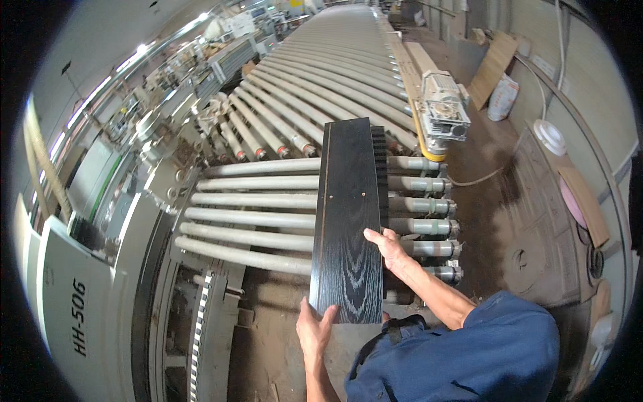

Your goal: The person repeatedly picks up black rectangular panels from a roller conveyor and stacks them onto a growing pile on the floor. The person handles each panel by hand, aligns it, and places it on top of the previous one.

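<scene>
Between my hands is a long black wood-grain board (348, 221), its far end reaching over a roller conveyor (254, 218). Two small holes or fasteners show midway along its face, and a thin brown line runs down its left side. My left hand (315, 328) grips the near left corner, thumb on the top face. Farther up the right edge, my right hand (388, 251) holds the board with its thumb on top and its other fingers mostly hidden beneath. A dark ridged edge, perhaps of another board, shows just past the right side.
A pale machine housing (80, 301) stands at left, beside a black-and-white striped strip (199, 328). Angled rollers (321, 80) continue far ahead. A motor (442, 107) sits right of the conveyor. Loose panels (492, 67) and a white sack (502, 97) lean near the right wall.
</scene>
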A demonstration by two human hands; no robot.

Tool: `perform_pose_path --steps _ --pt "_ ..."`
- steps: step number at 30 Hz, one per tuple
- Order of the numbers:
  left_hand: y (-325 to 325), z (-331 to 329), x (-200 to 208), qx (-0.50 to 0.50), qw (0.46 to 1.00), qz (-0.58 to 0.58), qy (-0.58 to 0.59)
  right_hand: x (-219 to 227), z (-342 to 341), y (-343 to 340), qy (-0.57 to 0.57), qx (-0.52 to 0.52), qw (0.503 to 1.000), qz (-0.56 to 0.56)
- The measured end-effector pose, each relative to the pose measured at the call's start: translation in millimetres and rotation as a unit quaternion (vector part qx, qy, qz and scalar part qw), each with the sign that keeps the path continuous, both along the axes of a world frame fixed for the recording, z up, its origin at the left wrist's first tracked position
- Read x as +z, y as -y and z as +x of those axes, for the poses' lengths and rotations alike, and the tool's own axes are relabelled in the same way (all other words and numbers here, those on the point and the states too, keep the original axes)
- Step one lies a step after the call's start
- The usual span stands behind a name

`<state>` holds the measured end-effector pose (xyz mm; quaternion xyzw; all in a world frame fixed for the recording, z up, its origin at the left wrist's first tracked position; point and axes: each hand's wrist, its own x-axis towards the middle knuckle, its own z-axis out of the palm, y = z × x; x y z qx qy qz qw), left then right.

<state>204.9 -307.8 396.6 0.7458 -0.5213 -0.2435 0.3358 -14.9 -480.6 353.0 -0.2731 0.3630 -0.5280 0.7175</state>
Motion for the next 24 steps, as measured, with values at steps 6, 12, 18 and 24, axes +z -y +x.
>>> perform_pose_path --steps 6,12,18,24 --pt "50.4 -14.4 -16.7 -0.055 0.996 0.005 -0.074 -25.1 -25.3 35.2 -0.035 -0.065 0.997 0.029" --pt "64.7 -18.7 -16.6 -0.052 0.995 0.038 -0.080 -50.8 -24.9 45.8 -0.114 -0.156 0.981 0.021" --pt "49.9 7.9 -37.2 -0.228 0.968 0.055 0.088 -41.6 -21.8 -27.6 -0.544 -0.165 0.792 -0.221" --pt "58.3 5.8 -63.7 -0.267 0.960 0.001 0.083 -37.9 -34.5 -104.7 -0.556 0.123 0.774 -0.278"
